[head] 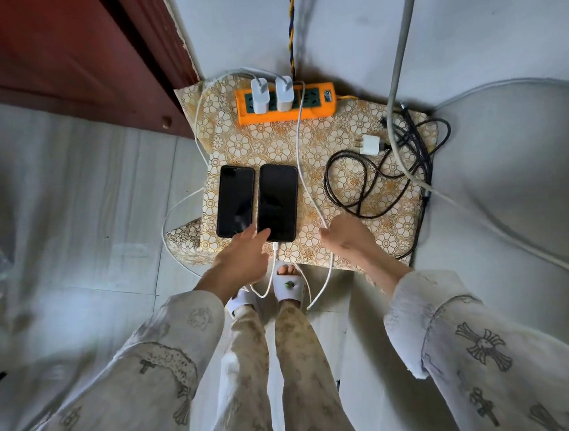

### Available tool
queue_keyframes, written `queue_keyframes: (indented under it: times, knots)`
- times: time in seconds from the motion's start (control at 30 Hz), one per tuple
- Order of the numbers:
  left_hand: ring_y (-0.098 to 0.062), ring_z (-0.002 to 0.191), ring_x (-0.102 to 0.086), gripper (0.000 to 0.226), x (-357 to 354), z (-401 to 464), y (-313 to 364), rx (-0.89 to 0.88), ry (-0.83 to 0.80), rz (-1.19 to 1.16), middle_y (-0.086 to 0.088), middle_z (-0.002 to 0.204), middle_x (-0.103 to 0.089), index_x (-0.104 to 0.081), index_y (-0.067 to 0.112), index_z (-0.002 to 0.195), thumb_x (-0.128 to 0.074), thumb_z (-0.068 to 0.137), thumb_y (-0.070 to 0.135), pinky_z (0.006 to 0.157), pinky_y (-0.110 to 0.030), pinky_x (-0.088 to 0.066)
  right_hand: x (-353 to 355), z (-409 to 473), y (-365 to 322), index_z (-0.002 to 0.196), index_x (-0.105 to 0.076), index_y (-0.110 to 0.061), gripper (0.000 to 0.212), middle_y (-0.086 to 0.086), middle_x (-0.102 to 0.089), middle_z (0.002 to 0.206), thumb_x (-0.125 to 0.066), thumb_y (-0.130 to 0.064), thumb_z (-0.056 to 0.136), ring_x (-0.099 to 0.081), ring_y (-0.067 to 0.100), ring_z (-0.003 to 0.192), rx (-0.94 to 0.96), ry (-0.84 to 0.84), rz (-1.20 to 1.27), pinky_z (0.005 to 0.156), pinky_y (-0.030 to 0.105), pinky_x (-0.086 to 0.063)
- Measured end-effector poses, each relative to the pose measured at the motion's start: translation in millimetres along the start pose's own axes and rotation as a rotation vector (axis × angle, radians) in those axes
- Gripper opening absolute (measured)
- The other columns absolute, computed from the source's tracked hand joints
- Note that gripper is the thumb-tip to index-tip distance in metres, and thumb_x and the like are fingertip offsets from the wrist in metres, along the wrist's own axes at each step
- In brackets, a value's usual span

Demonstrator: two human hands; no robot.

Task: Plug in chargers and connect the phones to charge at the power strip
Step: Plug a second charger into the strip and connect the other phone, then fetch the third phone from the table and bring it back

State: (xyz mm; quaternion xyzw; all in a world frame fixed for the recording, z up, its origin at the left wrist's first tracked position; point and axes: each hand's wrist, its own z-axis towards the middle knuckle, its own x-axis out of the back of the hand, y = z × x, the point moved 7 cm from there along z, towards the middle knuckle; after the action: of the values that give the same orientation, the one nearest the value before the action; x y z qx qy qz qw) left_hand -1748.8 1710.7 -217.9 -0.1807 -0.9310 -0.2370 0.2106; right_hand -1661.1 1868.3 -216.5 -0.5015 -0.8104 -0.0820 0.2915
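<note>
**Two phones on the cloth, one cable seated, a third charger idle**

A person stands over a small table covered in a flower-patterned cloth point(270, 147), arms reaching down. From the left: a white cable point(197, 133) runs from the first of two white chargers point(260, 95) down the cloth's left edge and off it; whether it reaches the left phone point(235, 200) cannot be told, since that phone's lower end is hidden. The left hand point(242, 257) reaches with loosely extended fingers whose tips touch the lower ends of both dark-screened phones, gripping nothing. The right phone point(278, 202), lying just beside its neighbour, shows a white plug seated in its bottom port. Both chargers sit in the orange power strip point(314, 102) at the table's far side. The right hand point(345, 235) hovers low over the cloth, fingers partly curled beside the second white cable point(300, 152); whether it pinches the cable is unclear. Further right, a spare white adapter point(371, 145) lies unplugged among coiled black cables point(359, 181).

The connecting step looks nearly finished. The next move likely calls for confirming the left phone's plug.
</note>
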Motion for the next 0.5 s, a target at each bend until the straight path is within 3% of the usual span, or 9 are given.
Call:
queue_keyframes:
  times: [0.13,0.27,0.4,0.5]
  knots:
    - [-0.027,0.136,-0.03,0.048,44.5,-46.6,-5.2,-0.003,0.1,-0.153,-0.01,0.15,-0.03,-0.031,0.015,0.142,-0.04,0.095,0.021,0.111,-0.04,-0.027,37.5,-38.2,-46.5,0.063,-0.039,-0.014,0.037,-0.001,-0.044,0.057,-0.04,-0.03,0.096,-0.04,0.012,0.043,0.143,-0.015,0.02,0.045,0.023,-0.035]
    - [-0.027,0.131,-0.038,0.043,107.5,-124.4,-18.7,0.035,0.301,-0.232,-0.011,0.144,-0.041,-0.038,0.015,0.138,-0.041,0.096,0.022,0.107,-0.033,-0.027,77.2,-100.7,-123.2,0.081,-0.054,-0.01,0.028,0.007,-0.062,0.08,-0.042,-0.031,0.095,-0.055,0.018,0.062,0.365,-0.004,0.027,0.054,0.027,-0.042]
    - [-0.027,0.119,-0.053,0.037,171.0,-228.3,-53.0,0.123,0.604,-0.349,-0.008,0.132,-0.055,-0.049,0.016,0.131,-0.046,0.094,0.022,0.099,-0.03,-0.037,104.5,-177.0,-217.7,0.086,-0.06,-0.006,0.031,0.008,-0.064,0.081,-0.044,-0.032,0.094,-0.051,0.018,0.061,0.62,0.026,-0.054,0.057,0.026,-0.037]
    - [-0.029,0.106,-0.061,0.032,199.7,-330.1,-79.8,0.173,0.889,-0.439,-0.009,0.119,-0.063,-0.057,0.011,0.122,-0.05,0.091,0.011,0.089,-0.028,-0.042,113.7,-255.3,-294.5,0.085,-0.062,-0.013,0.028,0.008,-0.07,0.093,-0.046,-0.036,0.091,-0.059,0.024,0.079,0.849,0.041,-0.107,0.072,0.03,-0.045]
